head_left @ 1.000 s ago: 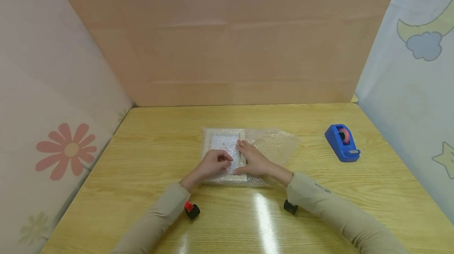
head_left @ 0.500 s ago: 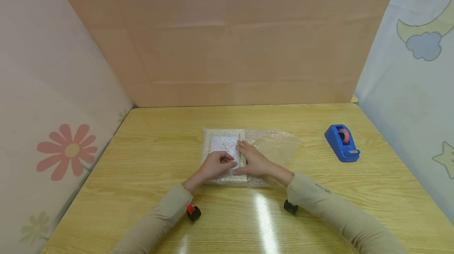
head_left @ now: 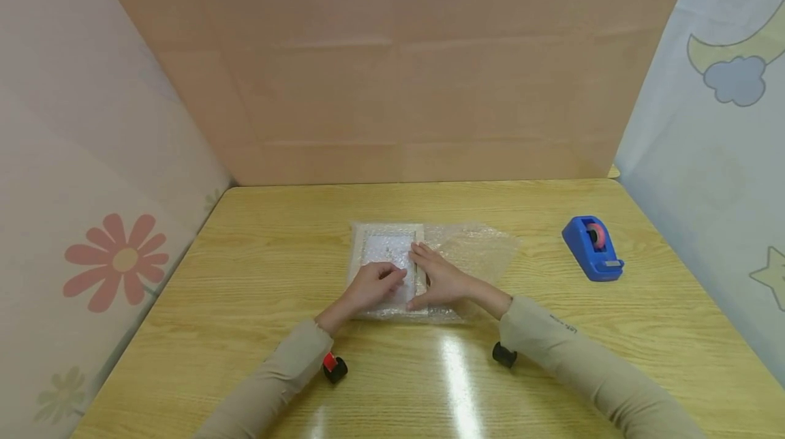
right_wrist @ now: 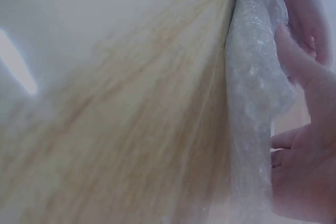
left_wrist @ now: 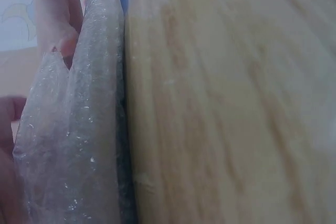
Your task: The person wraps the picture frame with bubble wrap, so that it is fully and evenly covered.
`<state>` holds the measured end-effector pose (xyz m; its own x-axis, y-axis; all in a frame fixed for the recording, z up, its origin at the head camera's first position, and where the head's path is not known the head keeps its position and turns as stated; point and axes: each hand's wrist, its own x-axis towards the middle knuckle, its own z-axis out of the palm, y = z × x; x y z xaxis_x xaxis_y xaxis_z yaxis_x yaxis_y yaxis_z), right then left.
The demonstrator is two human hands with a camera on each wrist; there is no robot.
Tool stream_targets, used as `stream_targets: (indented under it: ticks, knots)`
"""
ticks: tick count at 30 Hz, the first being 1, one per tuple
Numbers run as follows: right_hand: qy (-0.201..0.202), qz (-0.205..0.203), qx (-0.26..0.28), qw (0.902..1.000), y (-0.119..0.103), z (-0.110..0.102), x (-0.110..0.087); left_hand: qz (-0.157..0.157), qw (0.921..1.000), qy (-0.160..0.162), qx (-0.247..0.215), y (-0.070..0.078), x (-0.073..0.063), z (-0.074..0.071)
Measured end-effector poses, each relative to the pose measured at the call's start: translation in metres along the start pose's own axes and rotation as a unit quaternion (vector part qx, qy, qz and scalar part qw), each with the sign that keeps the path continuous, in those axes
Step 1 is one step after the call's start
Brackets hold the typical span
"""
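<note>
A white picture frame [head_left: 390,229] lies on the table under a layer of bubble wrap [head_left: 472,248], which stretches past the frame's right side. My left hand [head_left: 371,286] is over the frame's lower middle, its thumb and curled fingers pinching the wrap's loose edge. My right hand [head_left: 446,283] rests at the frame's right border, thumb and fingers spread apart and fairly straight. In the left wrist view the folded wrap [left_wrist: 94,103] rises in a loose flap beside the fingers. From the right wrist, the wrap [right_wrist: 252,72] bulges near the right thumb [right_wrist: 296,56].
A blue tape dispenser [head_left: 592,248] with a pink roll stands on the wooden table [head_left: 276,241] to the right. Dark wrist gear shows by both sleeves. A tan panel [head_left: 392,84] closes off the back, and printed walls flank both sides.
The left hand has shifted slightly to the right over the frame. My right thumb has slid a little lower, while its fingers stay at the border.
</note>
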<state>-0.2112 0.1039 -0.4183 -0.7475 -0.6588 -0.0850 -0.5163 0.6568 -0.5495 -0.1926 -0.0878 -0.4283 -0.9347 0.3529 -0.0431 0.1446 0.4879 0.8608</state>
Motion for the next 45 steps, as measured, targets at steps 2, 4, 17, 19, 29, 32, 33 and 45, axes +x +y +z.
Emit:
stream_targets:
  ticks: [2,4,17,19,29,32,33,45]
  knots:
    - [-0.006,0.005,-0.005,1.0000,0.000,0.000,0.000,-0.002,0.9998,-0.001,-0.017,0.000,0.000,0.000]
    - [-0.007,0.008,-0.003,0.9999,-0.001,-0.001,0.000,0.005,0.9999,-0.005,-0.013,-0.001,0.000,0.000]
    - [-0.010,-0.004,-0.012,0.9999,0.001,0.000,0.000,0.044,0.9981,-0.011,0.041,-0.002,0.001,0.000]
    - [-0.008,-0.006,-0.009,0.9999,0.001,0.000,-0.001,0.048,0.9980,-0.014,0.038,-0.002,0.001,-0.001]
    - [0.000,-0.007,0.007,1.0000,-0.001,0.001,0.000,0.044,0.9976,-0.039,-0.036,-0.006,0.002,-0.013]
    - [-0.005,0.002,-0.001,1.0000,-0.001,0.001,0.000,0.064,0.9942,-0.035,-0.079,-0.003,0.001,-0.027]
    - [-0.006,0.004,-0.002,1.0000,0.000,0.001,0.000,0.070,0.9939,-0.026,-0.081,-0.003,0.001,-0.033]
    - [-0.013,0.006,0.001,0.9999,0.001,0.002,0.000,-0.051,0.9984,-0.004,0.024,-0.045,0.000,-0.076]
